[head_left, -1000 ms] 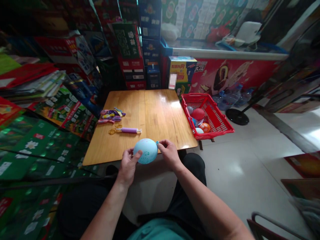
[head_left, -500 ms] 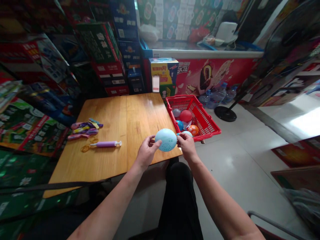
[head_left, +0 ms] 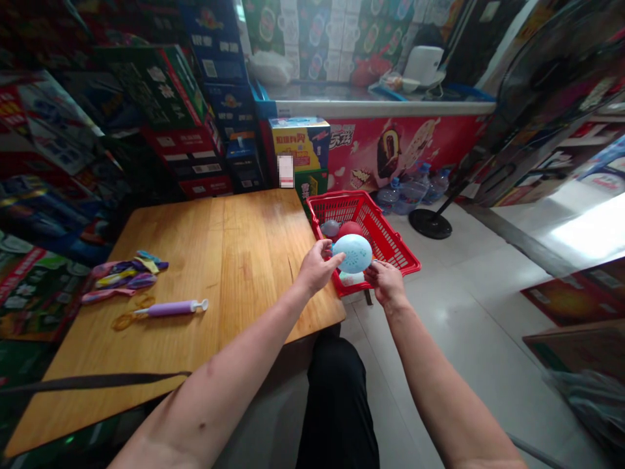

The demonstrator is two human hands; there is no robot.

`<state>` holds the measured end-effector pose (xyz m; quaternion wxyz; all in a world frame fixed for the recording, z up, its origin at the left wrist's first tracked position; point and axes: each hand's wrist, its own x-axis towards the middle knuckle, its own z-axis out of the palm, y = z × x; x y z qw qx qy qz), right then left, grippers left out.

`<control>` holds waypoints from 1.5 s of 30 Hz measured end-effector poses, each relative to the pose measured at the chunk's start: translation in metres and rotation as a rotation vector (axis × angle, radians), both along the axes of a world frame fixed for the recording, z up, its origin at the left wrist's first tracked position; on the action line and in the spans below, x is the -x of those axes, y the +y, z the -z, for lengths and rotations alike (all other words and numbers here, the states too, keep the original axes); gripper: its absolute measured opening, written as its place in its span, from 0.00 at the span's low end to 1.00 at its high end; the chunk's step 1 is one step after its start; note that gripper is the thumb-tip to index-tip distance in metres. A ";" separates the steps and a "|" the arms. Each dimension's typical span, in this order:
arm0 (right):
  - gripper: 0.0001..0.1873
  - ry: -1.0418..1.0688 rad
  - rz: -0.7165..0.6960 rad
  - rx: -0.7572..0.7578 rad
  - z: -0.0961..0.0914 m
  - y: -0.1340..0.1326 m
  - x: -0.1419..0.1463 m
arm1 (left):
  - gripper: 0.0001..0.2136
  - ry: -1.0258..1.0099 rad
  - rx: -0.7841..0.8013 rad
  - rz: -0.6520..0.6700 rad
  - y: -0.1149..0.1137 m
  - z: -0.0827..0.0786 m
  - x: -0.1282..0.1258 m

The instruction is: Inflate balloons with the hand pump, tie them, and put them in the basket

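A light blue balloon [head_left: 352, 253] with a darker printed pattern is held above the near left part of a red basket [head_left: 385, 244]. My left hand [head_left: 318, 266] grips its left side between thumb and fingers. At the balloon's right end, the closed fingertips of my right hand [head_left: 385, 281] pinch its tip, which they partly hide. Inside the basket lie a red balloon [head_left: 349, 228], a grey balloon [head_left: 331, 227] and a pale balloon [head_left: 352, 279]. The held balloon covers other contents.
On the wooden table [head_left: 244, 254] are a purple hand pump [head_left: 170, 308], yellow rubber bands [head_left: 125, 319] and a pile of uninflated balloons [head_left: 124, 273]. Stacked boxes [head_left: 224, 98] and a red freezer [head_left: 361, 140] stand behind. Water bottles [head_left: 413, 192] and a fan base [head_left: 430, 223] are on the floor.
Both hands have carried the light blue balloon right and forward, from over the table's edge to over the basket. The view has shifted to the right.
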<state>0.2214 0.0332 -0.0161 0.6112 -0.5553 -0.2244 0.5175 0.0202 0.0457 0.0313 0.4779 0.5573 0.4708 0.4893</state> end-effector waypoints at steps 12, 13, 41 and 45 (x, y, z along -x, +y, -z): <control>0.17 -0.063 0.087 -0.039 0.010 -0.021 0.030 | 0.19 -0.042 -0.020 -0.060 -0.023 0.016 0.011; 0.17 -0.121 0.052 -0.058 0.008 -0.031 0.039 | 0.18 -0.048 -0.010 -0.080 -0.035 0.019 0.019; 0.09 -1.271 -0.695 -0.320 -0.003 -0.190 0.149 | 0.19 0.780 0.203 -0.982 -0.379 0.042 0.403; 0.08 -1.348 -0.709 -0.324 -0.005 -0.191 0.155 | 0.22 1.025 0.254 -1.097 -0.425 0.037 0.424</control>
